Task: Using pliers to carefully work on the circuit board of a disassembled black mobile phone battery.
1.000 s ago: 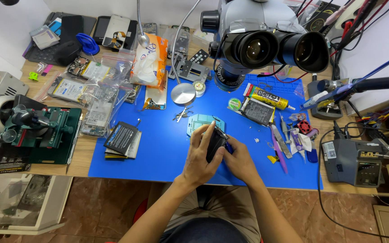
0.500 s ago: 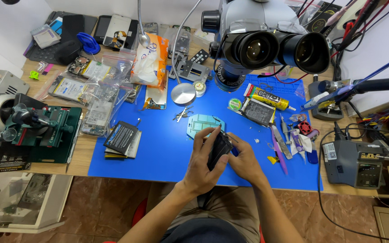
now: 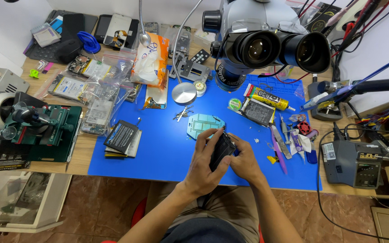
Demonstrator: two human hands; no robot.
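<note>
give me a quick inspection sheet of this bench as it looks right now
surface: blue mat on a wooden bench
job's things: dark phone held over the mat's front edge
clutter: teal frame, battery pack, bagged parts, tweezers, glue tube
grippers: left hand and right hand both grip the phone
cables: wires bundled at right
surroundings: microscope, green clamp machine, grey station, tiled floor

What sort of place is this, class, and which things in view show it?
Most likely a phone repair bench: a stereo microscope over a blue work mat, loose phone batteries, and both hands holding a small dark phone part.
</note>
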